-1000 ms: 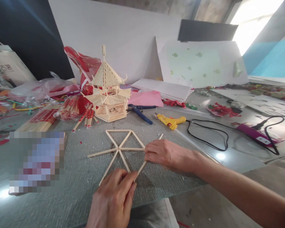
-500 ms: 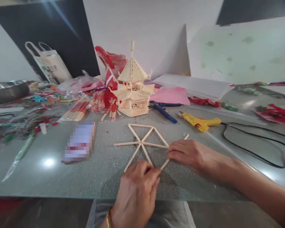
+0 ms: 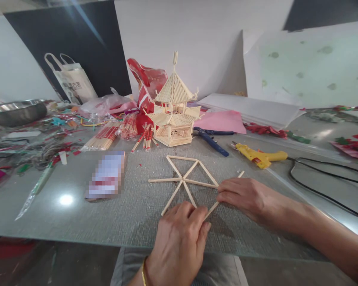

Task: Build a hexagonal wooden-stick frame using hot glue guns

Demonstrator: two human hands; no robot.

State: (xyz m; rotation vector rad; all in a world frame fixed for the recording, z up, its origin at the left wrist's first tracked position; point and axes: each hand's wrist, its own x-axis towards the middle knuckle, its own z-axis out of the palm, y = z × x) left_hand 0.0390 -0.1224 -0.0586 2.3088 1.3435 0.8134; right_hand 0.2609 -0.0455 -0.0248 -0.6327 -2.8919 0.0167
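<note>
A flat frame of thin wooden sticks [image 3: 170,180] lies on the table, its spokes meeting at a hub and two outer sides joined at the far edge and far right. A further wooden stick [image 3: 211,210] slants across the frame's near right side. My right hand [image 3: 246,198] is closed on this stick by the right spoke's end, and the stick's far tip pokes out beyond the fingers. At its near end, my left hand [image 3: 180,236] pinches where stick and lower spoke come together. The fingertips hide that joint, so I cannot tell whether they touch.
Behind the frame stands a stick-built pagoda [image 3: 174,107]. Blue-handled pliers [image 3: 213,143] and a yellow glue gun [image 3: 261,156] with a black cord lie at right. A phone [image 3: 106,174], bundled sticks [image 3: 103,136] and a metal bowl [image 3: 18,113] are at left.
The whole view has shifted slightly, so everything appears farther right. Both hands keep the same hold on the stick, and the frame looks unchanged.
</note>
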